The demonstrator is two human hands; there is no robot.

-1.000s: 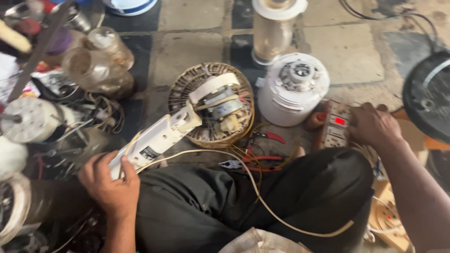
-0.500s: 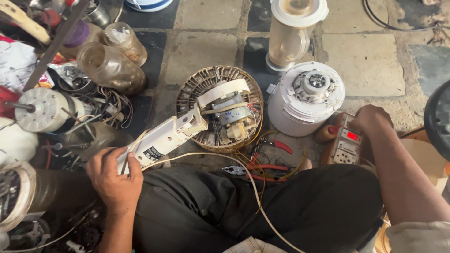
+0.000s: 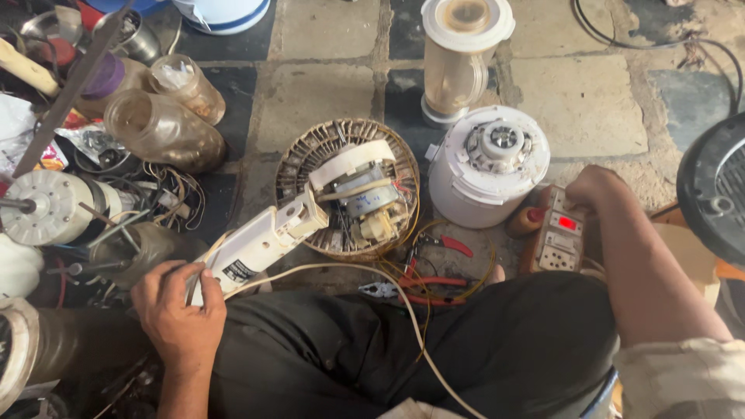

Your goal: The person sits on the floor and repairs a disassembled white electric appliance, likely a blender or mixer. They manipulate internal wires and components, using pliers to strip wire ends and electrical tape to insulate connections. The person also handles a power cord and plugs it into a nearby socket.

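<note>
My left hand [image 3: 179, 310] grips the lower end of a white fan stand [image 3: 260, 240], whose motor head [image 3: 361, 194] lies in a round wire fan guard [image 3: 310, 163] on the floor. A pale power cord [image 3: 403, 310] runs from the stand across my dark trousers. My right hand [image 3: 594, 190] rests on top of a switch-and-socket board [image 3: 560, 240] with a lit red indicator. Beside that board stands a white blender base [image 3: 487, 167], and behind it a clear blender jar [image 3: 463, 58].
Red-handled pliers [image 3: 434, 271] and loose wires lie in front of my knees. At the left are glass jars [image 3: 163, 128], a motor [image 3: 50, 206] and tangled parts. A black fan [image 3: 718, 186] stands at the right edge. The floor is stone tile.
The view has shifted down and closer. My right hand has stayed on the socket board and my left hand has kept its grip on the fan stand.
</note>
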